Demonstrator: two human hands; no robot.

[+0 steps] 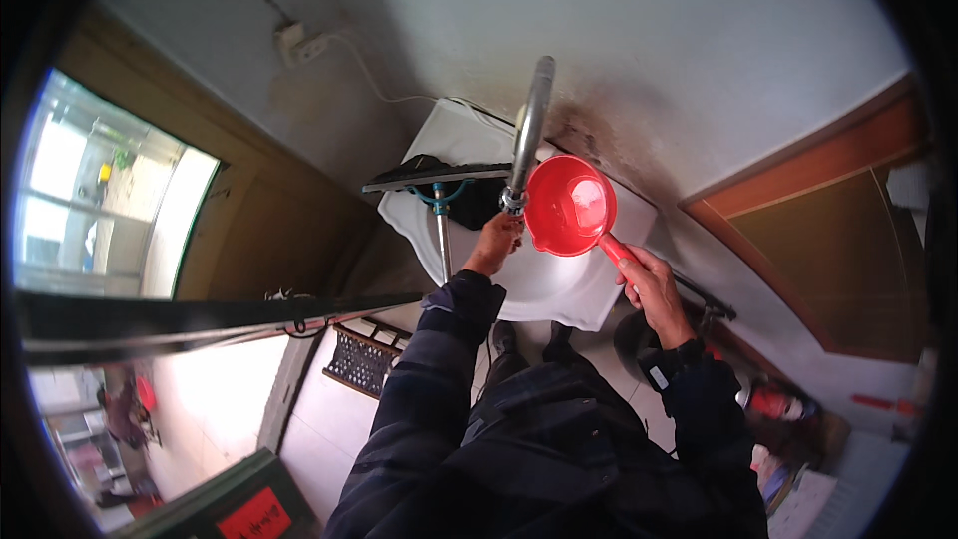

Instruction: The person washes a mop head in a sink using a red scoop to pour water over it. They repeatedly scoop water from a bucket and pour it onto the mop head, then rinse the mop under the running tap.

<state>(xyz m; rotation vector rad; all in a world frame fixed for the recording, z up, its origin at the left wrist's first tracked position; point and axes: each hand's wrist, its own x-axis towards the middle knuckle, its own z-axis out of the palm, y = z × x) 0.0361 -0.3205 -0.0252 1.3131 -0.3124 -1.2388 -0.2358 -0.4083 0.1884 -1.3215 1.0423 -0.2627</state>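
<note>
My right hand (pixel 653 286) grips the handle of a red plastic water dipper (pixel 563 211). The dipper's bowl faces up over a white washbasin (pixel 576 292), and a bright reflection shows inside it; how much water it holds I cannot tell. My left hand (pixel 495 241) is closed at the lower end of a curved metal faucet (pixel 533 120), just left of the dipper; its fingertips are partly hidden. A wide cleaning head with a teal bracket (pixel 440 192) on a metal pole (pixel 444 239) rests across the basin's left side. Something black (pixel 479 206) lies beneath it.
A power socket (pixel 308 49) with a white cable is on the wall at upper left. To the right stands a brown wooden panel (pixel 831 239). A dark perforated rack (pixel 363 359) is on the tiled floor, left of my arm. A green door (pixel 247 501) bears a red sign.
</note>
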